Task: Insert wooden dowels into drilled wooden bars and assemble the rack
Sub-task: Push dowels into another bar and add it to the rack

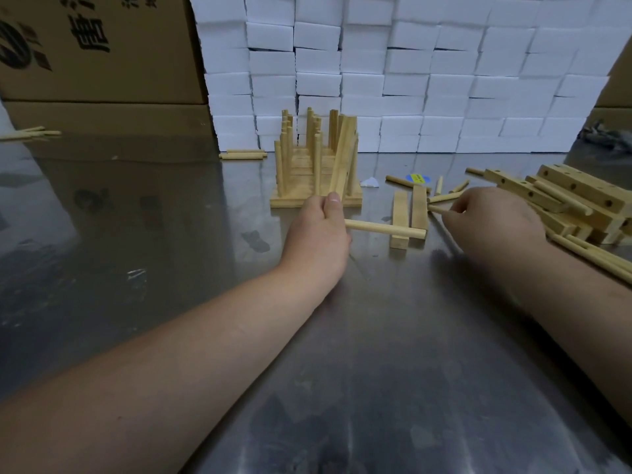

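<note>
Centrally, towards the back of the reflective grey steel table (376, 336), a partly built pale wooden rack (307, 165) of upright pegs on a flat slatted base was seen, set before a wall of stacked white foam blocks (410, 80). The left hand (318, 227) was clenched round the lower end of a long square wooden bar (342, 155), which was tilted up against the rack's right side. A round wooden dowel (386, 229) was also gripped in that fist, jutting rightwards over two short flat wooden bars (400, 217). The tip of a thin wooden dowel (439, 209) was pinched between the fingers of the right hand (492, 220), just beside those flat bars. A heap of drilled wooden bars (564, 193) and loose dowels was piled at the right edge. Large black Chinese characters and a round logo were printed on the brown cardboard box (102, 46) at the upper left, cut off by the frame. Writing on a small round blue-and-yellow sticker (418, 178) could not be read.
</note>
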A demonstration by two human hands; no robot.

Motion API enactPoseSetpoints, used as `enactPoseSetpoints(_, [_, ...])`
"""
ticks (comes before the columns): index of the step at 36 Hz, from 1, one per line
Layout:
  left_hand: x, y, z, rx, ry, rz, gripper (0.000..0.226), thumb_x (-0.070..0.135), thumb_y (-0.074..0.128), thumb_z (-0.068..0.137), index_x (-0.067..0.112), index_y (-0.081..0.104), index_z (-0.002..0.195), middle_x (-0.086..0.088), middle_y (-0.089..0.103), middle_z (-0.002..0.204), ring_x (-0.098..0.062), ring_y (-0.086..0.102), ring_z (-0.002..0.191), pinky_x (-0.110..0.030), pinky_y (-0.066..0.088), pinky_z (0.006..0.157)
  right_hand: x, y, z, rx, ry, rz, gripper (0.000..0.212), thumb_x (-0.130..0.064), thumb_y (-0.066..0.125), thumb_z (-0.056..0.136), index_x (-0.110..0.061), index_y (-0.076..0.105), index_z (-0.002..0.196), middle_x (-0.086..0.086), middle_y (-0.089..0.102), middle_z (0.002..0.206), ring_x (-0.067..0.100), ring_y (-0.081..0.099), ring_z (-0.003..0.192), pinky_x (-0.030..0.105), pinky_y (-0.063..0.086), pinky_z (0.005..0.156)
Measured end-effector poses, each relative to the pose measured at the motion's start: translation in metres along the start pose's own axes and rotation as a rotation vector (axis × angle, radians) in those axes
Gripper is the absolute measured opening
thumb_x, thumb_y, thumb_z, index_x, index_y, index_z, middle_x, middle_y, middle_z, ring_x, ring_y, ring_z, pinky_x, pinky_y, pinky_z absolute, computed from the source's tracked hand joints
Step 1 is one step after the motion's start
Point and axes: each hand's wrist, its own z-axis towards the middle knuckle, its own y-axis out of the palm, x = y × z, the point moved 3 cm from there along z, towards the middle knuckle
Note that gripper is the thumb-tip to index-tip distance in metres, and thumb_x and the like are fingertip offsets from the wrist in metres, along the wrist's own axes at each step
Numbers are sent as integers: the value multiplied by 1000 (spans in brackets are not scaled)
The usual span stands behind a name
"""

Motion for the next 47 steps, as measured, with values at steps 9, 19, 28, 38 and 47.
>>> enactPoseSetpoints(9, [1,0,-1,-10,0,-5,30,38,28,100,31,43,75,3,52,65,-11,46,53,-26,41,54,-1,2,-2,-144,18,-13,34,-5,54,84,-13,57,117,10,59,106,21,46,80,28,38,64])
enactPoseSetpoints(19, [2,-1,-2,-2,-46,-63,30,35,31,99,27,47,75,0,53,70,-1,49,43,-24,36,50,2,2,0,-158,39,-86,25,-7,43,88,-8,64,102,10,61,90,23,52,71,29,43,60])
enactPoseSetpoints(28, [1,-4,2,16,-81,-92,32,27,35,96,19,51,69,0,44,65,-19,44,64,-32,36,60,-33,-25,-29,171,-382,496,20,-18,35,98,-24,53,94,-5,47,67,9,42,57,27,30,50])
enactPoseSetpoints(38, [3,-1,2,-81,-24,-173,34,19,37,96,24,56,68,10,42,55,-15,41,63,-30,33,62,-41,-22,-43,16,-479,680,15,-26,48,93,-34,55,83,-22,52,52,-2,43,46,10,29,42])
enactPoseSetpoints(47, [7,1,-3,-195,-50,-233,34,13,33,95,33,59,86,5,51,67,-9,46,60,-13,38,43,-38,-24,-41,20,-430,765,25,-22,55,90,-36,58,69,-19,50,47,0,41,41,9,28,38])
